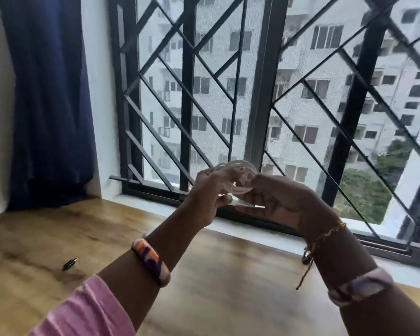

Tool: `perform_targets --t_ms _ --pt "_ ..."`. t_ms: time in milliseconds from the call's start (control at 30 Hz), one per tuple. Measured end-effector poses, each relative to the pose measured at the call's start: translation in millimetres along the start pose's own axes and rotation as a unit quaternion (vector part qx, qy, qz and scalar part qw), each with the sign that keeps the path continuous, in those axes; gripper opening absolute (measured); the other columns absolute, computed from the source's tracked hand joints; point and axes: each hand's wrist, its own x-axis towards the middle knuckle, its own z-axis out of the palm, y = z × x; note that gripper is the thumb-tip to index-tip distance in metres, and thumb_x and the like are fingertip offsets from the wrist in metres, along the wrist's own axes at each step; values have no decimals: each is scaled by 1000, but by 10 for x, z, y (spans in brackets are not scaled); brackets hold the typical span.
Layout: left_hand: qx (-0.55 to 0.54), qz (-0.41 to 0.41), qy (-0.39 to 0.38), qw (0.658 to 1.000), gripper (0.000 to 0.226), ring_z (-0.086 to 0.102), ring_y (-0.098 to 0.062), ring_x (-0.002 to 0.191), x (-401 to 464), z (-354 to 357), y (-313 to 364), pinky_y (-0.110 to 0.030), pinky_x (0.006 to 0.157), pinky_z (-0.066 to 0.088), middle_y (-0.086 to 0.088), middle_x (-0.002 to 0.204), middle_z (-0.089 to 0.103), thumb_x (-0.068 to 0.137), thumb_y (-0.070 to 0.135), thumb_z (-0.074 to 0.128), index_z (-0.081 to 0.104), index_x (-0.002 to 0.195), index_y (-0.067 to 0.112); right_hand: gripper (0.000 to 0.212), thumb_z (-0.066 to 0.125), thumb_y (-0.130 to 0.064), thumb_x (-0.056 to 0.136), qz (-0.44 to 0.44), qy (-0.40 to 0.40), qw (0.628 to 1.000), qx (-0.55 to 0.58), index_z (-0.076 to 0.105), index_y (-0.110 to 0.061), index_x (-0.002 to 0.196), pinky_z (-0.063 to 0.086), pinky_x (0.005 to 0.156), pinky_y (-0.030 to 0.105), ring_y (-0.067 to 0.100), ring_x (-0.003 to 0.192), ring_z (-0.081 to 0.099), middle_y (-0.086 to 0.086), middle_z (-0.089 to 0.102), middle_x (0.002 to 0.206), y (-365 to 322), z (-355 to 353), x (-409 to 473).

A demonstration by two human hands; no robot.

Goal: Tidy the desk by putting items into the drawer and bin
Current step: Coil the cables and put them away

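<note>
Window (252, 93) with its dark diagonal grille filled most of the view, a navy curtain (49, 105) hanging down the left side, and the wooden desk (216, 287) ran underneath right up to the sill. Both arms were raised over the desk, well above its surface. The left hand (205, 200) and right hand (274, 200) were each curled around the same white cable (238, 174), which was looped into a rough coil between them, fingers pinching the loops and what looked like a plug end lower down, though it was pretty blurry there. My guess was the coil was being finished off before going in the drawer, which wasn't in view, and neither was the bin. Doing this bit well would mean keeping the loops even and tucking the loose end through, so it doesn't spring apart when dropped in. Smallest thing: a little dark metal item (69, 264), maybe a clip, lay on the desk at the left, likely next to tidy.
</note>
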Motion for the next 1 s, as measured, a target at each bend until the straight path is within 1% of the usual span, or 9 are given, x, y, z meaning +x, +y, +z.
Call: perform_targets --t_ms 133,200,267,367,533,633,767,900,1000 --pt "128 116 17 985 13 62 -5 64 75 -109 -95 -16 56 48 1 76 67 88 14 59 69 93 7 21 64 -10 64 39 19 999 22 65 -8 85 59 68 33 14 69 70 6 72 78 67 45 58" --pt "125 132 9 983 10 62 -6 67 73 -175 -97 -18 59 50 -3 78 68 88 16 60 69 87 12 16 63 -9 70 33 27 999 14 64 -9 86 59 68 32 14 69 70 5 72 79 80 104 80" --pt "51 62 -7 997 15 56 -10 69 56 -249 -33 -20 56 43 -1 77 65 88 19 59 70 78 18 9 62 -10 74 14 17 1000 6 68 -11 81 59 68 33 14 70 70 4 72 79 53 179 92" --pt "-101 -39 -53 993 18 49 -10 59 17 -361 101 -18 45 35 2 62 62 82 12 54 71 77 14 19 75 -16 56 10 -34 999 -3 73 -13 74 57 75 39 17 78 71 7 74 84 -7 332 113" --pt "-184 -77 -51 979 15 42 -10 57 -102 -537 226 -14 38 29 -1 67 55 65 14 59 73 71 12 43 88 -17 38 49 -91 995 -7 74 -10 77 59 70 38 16 81 72 9 74 86 -68 531 186" --pt "-106 -28 1 994 9 40 -8 57 -171 -684 253 -18 49 30 1 70 53 85 15 57 64 83 9 53 92 -15 37 50 -101 994 -6 71 -10 85 58 73 43 17 82 70 9 72 90 -87 604 186" --pt "61 27 16 998 29 49 -10 70 -324 -852 304 -24 60 35 -1 80 62 89 32 56 62 98 6 32 77 -11 55 45 -106 993 -40 71 -6 86 58 74 46 17 83 71 9 72 90 -92 743 113" --pt "189 114 55 974 29 51 -5 61 -518 -866 369 -14 54 40 -3 75 61 90 27 56 65 100 1 27 70 -9 60 9 -58 995 -86 65 -1 86 55 80 47 20 78 71 12 73 84 -70 940 29" --pt "319 207 103 919 26 60 -4 59 -601 -879 425 -14 54 47 3 69 63 85 25 65 67 98 3 12 65 -2 72 -46 -5 993 -113 65 -1 84 53 79 46 19 72 70 10 72 73 -38 1052 -12"
